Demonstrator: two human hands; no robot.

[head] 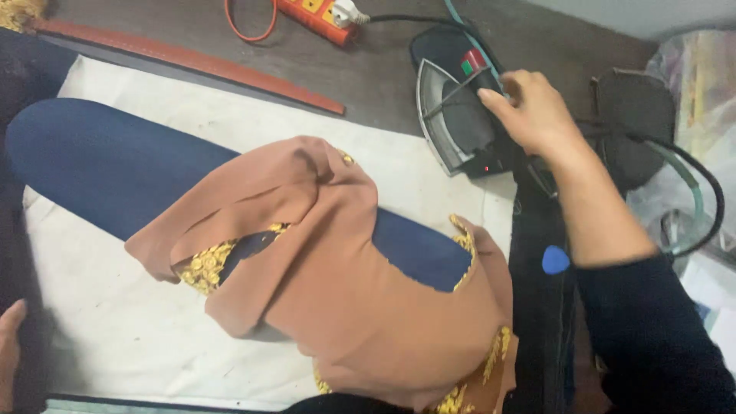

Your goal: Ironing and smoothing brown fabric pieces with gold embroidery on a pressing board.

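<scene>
White padding is covering the dark worktop (pixel 368 77), with a navy sleeve board (pixel 100 165) running from the left of the frame toward the centre. A tan garment with gold trim (pixel 360 291) is lying bunched over the board, lower centre. At upper right, the right hand (pixel 533 111) is closing around the handle of a black steam iron (pixel 460 115) that is resting tipped on its side, soleplate facing left, a small red light glowing at its base. The left hand (pixel 9 349) is barely entering at the lower left edge, apart from everything; its grip cannot be told. An orange power strip (pixel 318 15) with a white plug is sitting at the top, a long rust-coloured strip (pixel 192 61) slanting below it. Crinkled plastic bags (pixel 698 84) are piling at far right. The looping black cord (pixel 709 192) could snag on the clutter, and the hot soleplate could scorch the loosely bunched fabric.
</scene>
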